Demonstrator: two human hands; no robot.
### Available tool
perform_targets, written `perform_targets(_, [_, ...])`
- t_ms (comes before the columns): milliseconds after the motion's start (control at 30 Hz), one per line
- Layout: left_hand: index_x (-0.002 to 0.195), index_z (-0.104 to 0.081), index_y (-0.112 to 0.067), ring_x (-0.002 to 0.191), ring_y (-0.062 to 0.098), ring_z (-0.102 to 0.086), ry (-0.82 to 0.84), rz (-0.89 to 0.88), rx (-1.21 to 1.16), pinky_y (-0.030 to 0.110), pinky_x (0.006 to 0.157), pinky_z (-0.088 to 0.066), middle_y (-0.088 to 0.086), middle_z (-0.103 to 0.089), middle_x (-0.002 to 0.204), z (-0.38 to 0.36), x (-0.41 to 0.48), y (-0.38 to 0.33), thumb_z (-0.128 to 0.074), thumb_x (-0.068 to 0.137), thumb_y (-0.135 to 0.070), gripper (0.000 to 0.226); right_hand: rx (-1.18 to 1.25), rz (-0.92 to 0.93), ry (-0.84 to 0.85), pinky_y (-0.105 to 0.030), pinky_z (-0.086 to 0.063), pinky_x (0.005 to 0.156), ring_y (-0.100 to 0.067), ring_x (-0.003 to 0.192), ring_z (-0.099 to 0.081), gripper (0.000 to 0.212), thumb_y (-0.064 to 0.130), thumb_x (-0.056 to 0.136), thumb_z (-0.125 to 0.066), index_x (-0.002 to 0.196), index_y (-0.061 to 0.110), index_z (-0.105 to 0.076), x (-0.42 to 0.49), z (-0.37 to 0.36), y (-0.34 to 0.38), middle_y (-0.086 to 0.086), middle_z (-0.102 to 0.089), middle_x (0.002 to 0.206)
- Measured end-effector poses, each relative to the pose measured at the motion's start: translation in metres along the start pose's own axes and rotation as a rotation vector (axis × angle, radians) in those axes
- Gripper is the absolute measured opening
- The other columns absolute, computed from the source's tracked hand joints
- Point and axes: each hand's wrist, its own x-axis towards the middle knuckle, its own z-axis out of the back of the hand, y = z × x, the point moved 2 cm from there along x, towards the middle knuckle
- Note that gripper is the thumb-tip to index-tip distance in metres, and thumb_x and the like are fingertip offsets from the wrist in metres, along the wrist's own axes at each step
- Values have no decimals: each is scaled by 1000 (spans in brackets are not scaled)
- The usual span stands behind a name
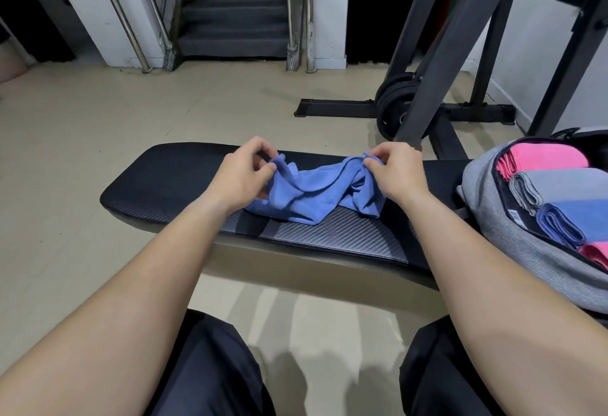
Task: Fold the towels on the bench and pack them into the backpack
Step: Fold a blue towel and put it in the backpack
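While the blue towel (316,195) lies crumpled across the middle of the bench (164,182), we pinch it at two raised spots. Our left hand (245,168) has thumb and curled fingers closed on the cloth at its left end, and our right hand (393,170) does the same at its right end. Between the two pinches the cloth sags onto the bench, and one corner points towards the near edge.

The first risk, as we judge it, is that what we hold are not true corners. The bunching hides the hems, so if either pinch sits partway along an edge, the towel will open out skewed and the fold will come out lopsided. A second risk is the lightness of the grip — fingertips only. A sharp shake to spread the cloth could pull one end free and let it slide off the bench to the floor (98,112).

To our right the backpack (487,191) lies open at the end of the bench, with folded towels (559,185) in pink, grey and blue packed side by side. It looks well filled — how much room remains we cannot see. A loose, bulky fold may not fit, and forcing it in could rumple its neighbours.
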Motion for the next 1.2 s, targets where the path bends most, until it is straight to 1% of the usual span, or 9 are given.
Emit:
perform_targets(167, [90, -60, -17, 52, 20, -66, 137, 30, 123, 33, 53, -58, 9, -70, 82, -18, -1, -4, -54, 97, -28, 14, -5, 130, 106, -29, -45, 69, -16, 80, -60, 16, 27, 95, -64, 91, 18, -77, -4, -1, 18, 2, -69, 87])
perform_targets(300, [83, -58, -15, 57, 17, -66, 181, 32, 246, 34, 59, -55, 0, -68, 75, -31, 0, 0, -66, 90, -38, 26, 67, 61, 228, -15, -38, 61, -3, 69, -55, 10, 21, 96, -64, 92, 16, -72, -10, -5, 12, 9, -64, 75])
perform_targets(433, [76, -61, -18, 60, 10, -58, 209, -21, 363, 26, 57, -47, -7, -64, 71, -32, 0, -4, -76, 84, -29, 20, 205, -37, 236, -20, -41, 59, -7, 65, -56, 6, 19, 91, -72, 92, 21, -67, -11, 0, 3, 4, -63, 70])
perform_targets(567, [88, -58, -21, 64, 15, -61, 265, -38, 358, 36, 65, -57, -3, -67, 78, -34, -1, -2, -74, 83, -17, 17, 219, -43, 236, -21, -45, 68, -9, 73, -61, 4, 21, 90, -74, 90, 22, -71, -11, 6, 2, 3, -68, 75])
perform_targets(733, [89, -66, -21, 48, 16, -61, 193, 3, 133, 38, 58, -57, 2, -60, 71, -39, -4, -13, -57, 88, -12, 13, 273, -57, 235, -24, -47, 69, -8, 63, -56, 6, 21, 86, -73, 81, 19, -72, -13, 14, 6, 3, -64, 65])
perform_targets(833, [91, -66, -17, 50, 17, -61, 214, 30, -7, 28, 53, -54, 5, -59, 69, -47, -9, -28, -50, 88, -5, 20, 278, -63, 251, -28, -47, 69, -11, 60, -54, 8, 22, 85, -73, 80, 15, -72, -17, 19, 7, 3, -60, 60])
perform_targets(967, [91, -66, -6, 64, 26, -71, 259, 68, -245, 30, 64, -59, 12, -55, 76, -62, -8, -48, -48, 93, -1, 18, 304, -84, 254, -29, -50, 68, -10, 57, -55, 13, 23, 86, -73, 82, 11, -71, -24, 29, 7, 1, -61, 60])
perform_targets(1100, [96, -66, -7, 82, 22, -76, 363, 97, -361, 30, 77, -61, 4, -68, 69, -81, -7, -66, -49, 95, 2, 19, 447, -108, 289, -17, -49, 56, -4, 51, -61, 12, 14, 91, -72, 83, 7, -67, -36, 45, 7, 8, -67, 56])
perform_targets(1200, [104, -64, -4, 93, 24, -75, 408, 82, -354, 37, 88, -60, 14, -76, 83, -91, -7, -72, -53, 91, 3, 19, 493, -104, 298, -21, -51, 59, -11, 57, -62, 8, 11, 90, -73, 84, 7, -70, -42, 55, 3, -3, -71, 65])
